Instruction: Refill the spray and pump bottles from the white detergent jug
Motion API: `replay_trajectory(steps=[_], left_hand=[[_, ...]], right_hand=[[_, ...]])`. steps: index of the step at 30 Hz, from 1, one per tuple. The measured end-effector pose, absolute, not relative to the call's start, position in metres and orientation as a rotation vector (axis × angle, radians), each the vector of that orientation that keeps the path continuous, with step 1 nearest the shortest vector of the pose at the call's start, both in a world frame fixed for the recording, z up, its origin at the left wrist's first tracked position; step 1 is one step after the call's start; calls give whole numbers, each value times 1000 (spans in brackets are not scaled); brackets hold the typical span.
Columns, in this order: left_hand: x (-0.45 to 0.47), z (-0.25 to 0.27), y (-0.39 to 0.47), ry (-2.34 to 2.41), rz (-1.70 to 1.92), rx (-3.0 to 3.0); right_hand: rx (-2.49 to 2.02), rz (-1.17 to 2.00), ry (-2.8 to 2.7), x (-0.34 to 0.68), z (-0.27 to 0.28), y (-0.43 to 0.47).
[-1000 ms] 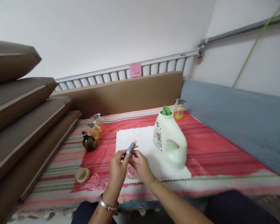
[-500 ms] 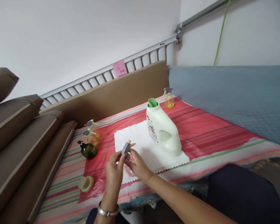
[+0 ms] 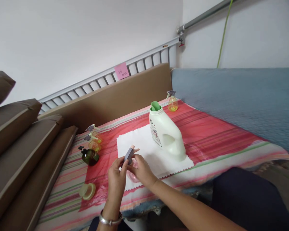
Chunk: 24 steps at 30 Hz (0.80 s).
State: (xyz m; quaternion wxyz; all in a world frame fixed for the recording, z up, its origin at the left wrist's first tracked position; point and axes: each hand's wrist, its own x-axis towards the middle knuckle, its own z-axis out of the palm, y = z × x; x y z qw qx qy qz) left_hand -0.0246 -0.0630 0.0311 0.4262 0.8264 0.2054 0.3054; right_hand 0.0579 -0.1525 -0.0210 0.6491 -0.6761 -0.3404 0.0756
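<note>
Over the near edge of the white cloth [image 3: 137,141], my left hand [image 3: 117,175] is closed around a grey trigger spray head [image 3: 128,155] with a pale pink nozzle. My right hand [image 3: 142,170] grips the lower part of the same spray head from the other side, its fingertips partly hidden. Just below them a clear pink bottle [image 3: 133,177] shows, mostly covered by my hands. I cannot tell whether the spray head is seated on its neck. Beyond my right hand stands a large pale green jug [image 3: 170,134] with a green spout in its uncapped mouth.
At the left stand two yellow spray bottles [image 3: 94,146] and a dark green pump bottle [image 3: 89,157]. Nearer lies a round yellowish lid-like piece [image 3: 87,191]. Another spray bottle [image 3: 172,104] is behind the jug. Brown cushions [image 3: 33,154] are stacked along the left side.
The view has shifted slightly, moving the scene a little to the left. Both hands keep their hold on the spray head, with hardly any visible movement.
</note>
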Motion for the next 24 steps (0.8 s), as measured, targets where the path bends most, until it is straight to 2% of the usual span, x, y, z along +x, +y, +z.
replay_trajectory(steps=[24], left_hand=[[-27, 25, -61, 502, 749, 2084]], right_hand=[[-1621, 134, -743, 55, -25, -152]])
